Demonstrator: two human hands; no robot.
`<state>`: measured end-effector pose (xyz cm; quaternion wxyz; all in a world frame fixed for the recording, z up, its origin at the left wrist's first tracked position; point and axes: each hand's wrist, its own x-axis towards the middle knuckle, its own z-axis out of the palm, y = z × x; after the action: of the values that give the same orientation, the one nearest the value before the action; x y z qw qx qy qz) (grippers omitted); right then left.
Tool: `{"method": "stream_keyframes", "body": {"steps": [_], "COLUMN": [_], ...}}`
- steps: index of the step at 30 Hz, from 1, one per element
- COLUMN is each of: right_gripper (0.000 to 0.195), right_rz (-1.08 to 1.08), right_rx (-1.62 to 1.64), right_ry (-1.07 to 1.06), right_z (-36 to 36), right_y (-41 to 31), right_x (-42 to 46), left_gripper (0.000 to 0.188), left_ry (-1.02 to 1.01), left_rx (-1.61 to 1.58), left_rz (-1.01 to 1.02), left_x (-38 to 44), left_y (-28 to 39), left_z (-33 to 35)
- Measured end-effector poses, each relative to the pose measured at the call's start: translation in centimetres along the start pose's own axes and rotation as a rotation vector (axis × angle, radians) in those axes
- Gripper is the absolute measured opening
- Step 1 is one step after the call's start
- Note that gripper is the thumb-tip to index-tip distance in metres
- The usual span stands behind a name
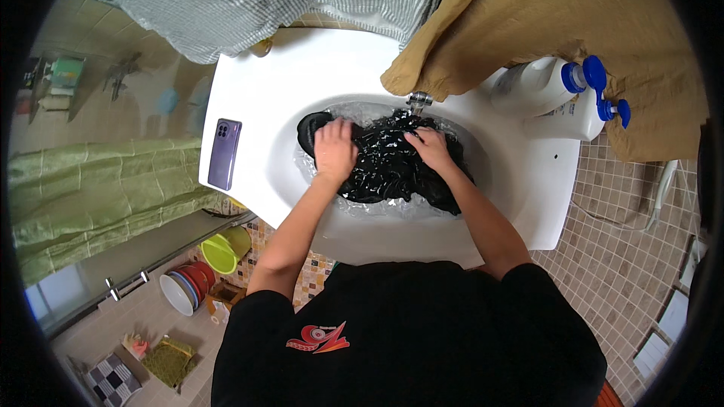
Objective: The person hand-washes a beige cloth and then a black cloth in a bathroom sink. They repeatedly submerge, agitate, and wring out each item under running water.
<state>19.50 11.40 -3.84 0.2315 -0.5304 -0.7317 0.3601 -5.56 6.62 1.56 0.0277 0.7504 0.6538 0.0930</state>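
Note:
Soaked black cloth [390,164] lies bunched and glistening in the oval white washbasin [396,237]. My left hand [336,150] is on the cloth's left part, its fingers slightly blurred; whether they grip it I cannot tell. Beside those fingers a rounded, smooth black piece [313,131] shows; I cannot tell if it belongs to the cloth. My right hand [433,150] holds the upper right part, with the thumb pointing left and some fingertips hidden in the folds. Clear, shiny material or water [384,208] surrounds the cloth. Behind it is a chrome faucet [419,102].
A purple smartphone [225,154] lies on the counter's left end. Two white pump bottles [534,87] [571,118] with blue tops stand at the right. A brown cloth [543,17] and a striped cloth [254,0] hang over the back. Basins [186,288] and a green bucket [226,249] are lower left.

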Motion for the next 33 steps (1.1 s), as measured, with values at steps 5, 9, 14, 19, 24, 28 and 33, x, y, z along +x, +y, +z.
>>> {"method": "stream_keyframes", "body": {"steps": [5,9,14,19,24,28,33], "right_gripper": [0.032,0.027,0.007,0.013,0.017,0.019,0.031], "right_rz": [-0.047,-0.060,0.130,-0.176,-0.045,0.117,-0.012], "right_rx": [0.477,0.602,0.978,0.955,0.867,0.479,-0.387], "right_ry": [0.073,0.095,0.275,0.185,0.243,-0.055,0.093], "right_z": [-4.7,-10.2,-14.2,-18.2,-17.4,-14.9,-10.4], "right_y": [-5.4,-12.8,-18.0,-19.2,-14.8,-5.6,-4.4], "right_x": [-3.8,-5.6,-8.5,-9.8,-10.7,-12.2,-11.8], "left_gripper": [0.049,0.024,0.023,0.020,0.019,0.023,0.026], "left_ry": [-0.289,-0.221,0.108,0.201,0.183,0.110,-0.134], "left_rx": [-0.005,-0.283,-0.832,-1.253,-1.306,-1.280,-0.886], "left_rz": [-0.181,-0.346,-0.413,-0.392,-0.325,-0.286,-0.055], "left_x": [-2.1,-2.3,-1.1,-1.4,-3.1,-5.8,-9.3], "left_y": [-2.4,-1.9,-0.8,2.8,6.3,7.5,7.7], "left_z": [-0.4,-3.3,-10.0,-18.8,-18.2,-10.9,-5.6]}}
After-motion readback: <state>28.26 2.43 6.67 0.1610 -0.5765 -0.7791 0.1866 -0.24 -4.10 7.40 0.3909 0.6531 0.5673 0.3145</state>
